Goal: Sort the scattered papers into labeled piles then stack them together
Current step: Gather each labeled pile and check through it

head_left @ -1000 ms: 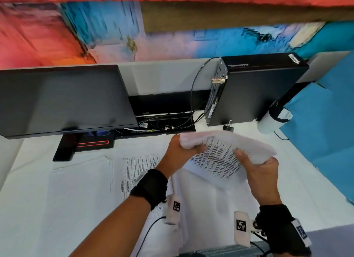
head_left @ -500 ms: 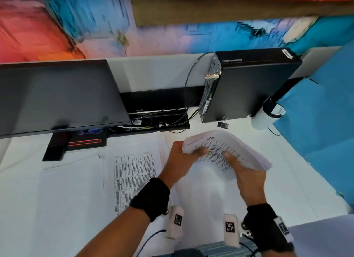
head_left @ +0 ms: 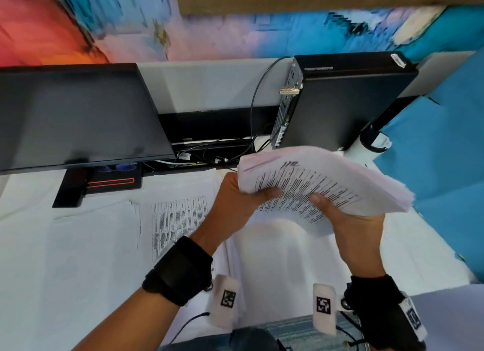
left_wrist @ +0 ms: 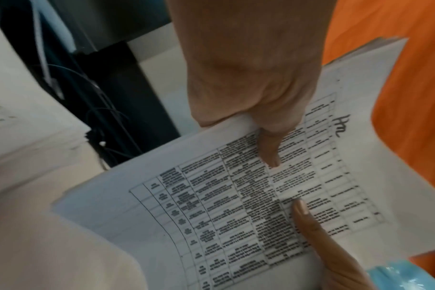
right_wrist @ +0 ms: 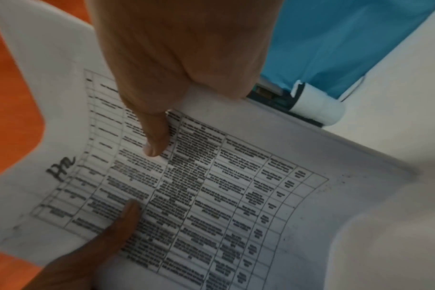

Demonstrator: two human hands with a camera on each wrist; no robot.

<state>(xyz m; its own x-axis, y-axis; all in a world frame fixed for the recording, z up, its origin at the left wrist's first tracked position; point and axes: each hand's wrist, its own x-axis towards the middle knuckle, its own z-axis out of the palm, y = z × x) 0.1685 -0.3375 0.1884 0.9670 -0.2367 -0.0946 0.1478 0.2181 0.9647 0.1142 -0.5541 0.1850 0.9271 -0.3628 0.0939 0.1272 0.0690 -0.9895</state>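
Both hands lifting the paper stack off the worktop

The left hand and right hand are each clamped on the stack of papers, thumbs on the printed top sheet, fingers underneath. Compared with 1 second back, the stack sits higher and closer to the head camera, tilted and bowed between the hands, well clear of the worktop. 2 flat piles stay put: a printed table sheet pile just left of the left hand, and a blank-topped pile further left. My guess is this bundle is getting squared up or checked before it joins a pile.
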